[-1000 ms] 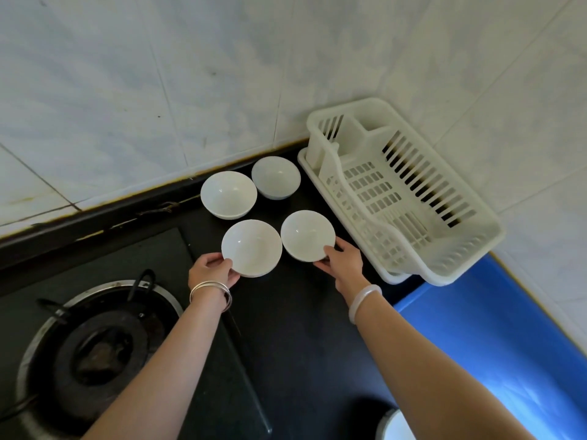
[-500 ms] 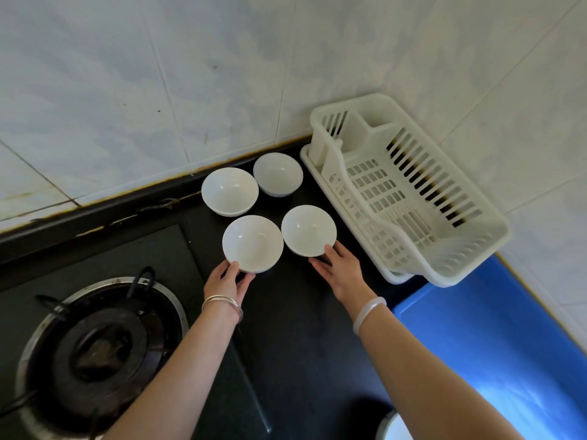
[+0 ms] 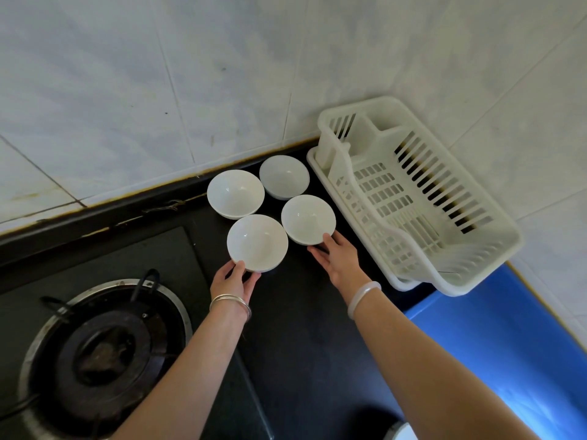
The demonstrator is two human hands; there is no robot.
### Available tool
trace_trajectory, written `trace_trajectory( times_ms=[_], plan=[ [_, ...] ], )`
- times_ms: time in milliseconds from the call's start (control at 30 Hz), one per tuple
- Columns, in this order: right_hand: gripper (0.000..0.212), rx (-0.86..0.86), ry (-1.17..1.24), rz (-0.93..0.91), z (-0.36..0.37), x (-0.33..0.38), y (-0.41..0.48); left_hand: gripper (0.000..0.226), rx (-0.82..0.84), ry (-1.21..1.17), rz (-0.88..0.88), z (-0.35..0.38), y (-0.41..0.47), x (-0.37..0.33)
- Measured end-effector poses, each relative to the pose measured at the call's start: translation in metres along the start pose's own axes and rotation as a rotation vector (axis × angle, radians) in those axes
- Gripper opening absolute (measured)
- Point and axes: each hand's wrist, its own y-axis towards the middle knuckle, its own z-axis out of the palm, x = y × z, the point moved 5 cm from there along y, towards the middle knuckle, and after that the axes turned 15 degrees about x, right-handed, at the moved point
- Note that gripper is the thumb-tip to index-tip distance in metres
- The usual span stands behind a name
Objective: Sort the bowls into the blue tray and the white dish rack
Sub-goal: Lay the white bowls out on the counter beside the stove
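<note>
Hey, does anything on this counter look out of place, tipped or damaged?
Nothing is spilled or tipped. The left hand grips the near left bowl, the right hand the near right bowl; both back bowls stand upright. The wall seam behind them looks stained and cracked, and the near corner of the dish rack overlaps the blue tray.

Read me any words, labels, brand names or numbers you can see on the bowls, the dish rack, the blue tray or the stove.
None: no readable text shows anywhere in this view.
The white bowls, white dish rack, blue tray and gas burner are all plain; the wall tiles carry only stains.
</note>
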Motion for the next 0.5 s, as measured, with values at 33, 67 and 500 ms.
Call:
trace_trajectory(
  times_ms=[33, 67, 500],
  plan=[
    [0.046, 0.001, -0.001, 0.004, 0.0, 0.0, -0.001, 0.035, -0.01, -0.006, -0.002, 0.0, -0.001, 0.0],
    [0.046, 0.003, -0.005, 0.01, 0.0, 0.0, -0.001, 0.034, -0.018, -0.008, -0.002, -0.001, -0.001, 0.0],
    [0.047, 0.074, -0.298, 0.064, -0.011, 0.011, -0.047, 0.043, 0.076, 0.226, 0.035, -0.001, -0.031, 0.014]
  ],
)
